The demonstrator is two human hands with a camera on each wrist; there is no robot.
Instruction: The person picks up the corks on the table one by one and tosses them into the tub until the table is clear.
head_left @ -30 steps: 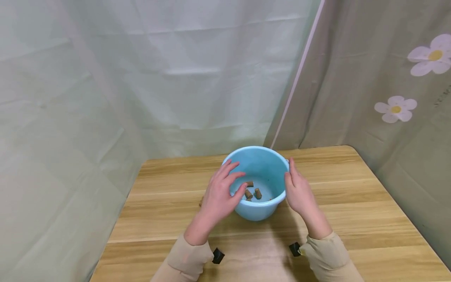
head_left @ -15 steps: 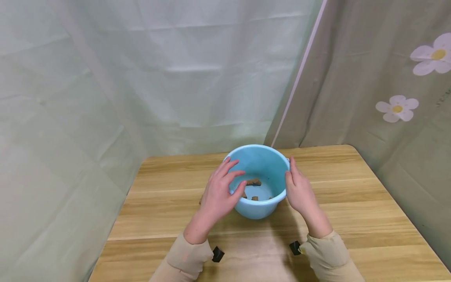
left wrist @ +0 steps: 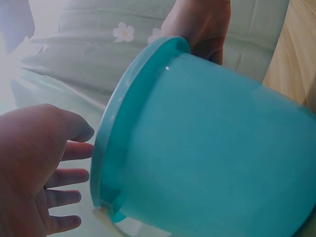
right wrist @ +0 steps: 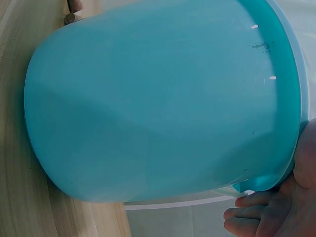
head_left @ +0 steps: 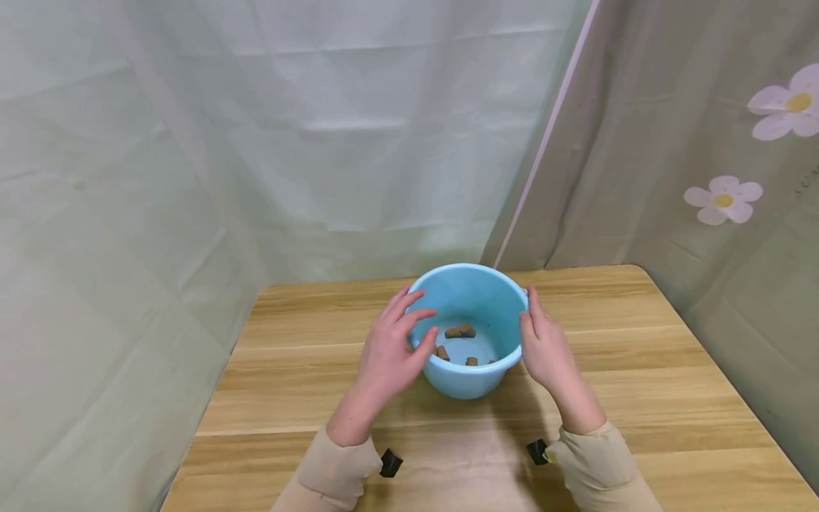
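Note:
A light-blue bucket stands on the table, its mouth tipped toward the head camera. Several brown cork-like cylinders lie on its bottom, spread apart. My left hand is at the left side of the rim with fingers spread; the left wrist view shows its fingertips loosely extended beside the rim, holding nothing. At the opposite side, my right hand holds the rim. In the right wrist view its fingers curl below the rim, close to the handle lug.
Another small brown piece shows outside the bucket on the table. Behind the wooden table hangs pale curtain fabric, with flower prints on the right. A black wrist device sits under each cuff.
The cork-like cylinders have shifted inside the bucket, two now lying together toward the back. My left hand has moved slightly left. The right hand stays at the rim.

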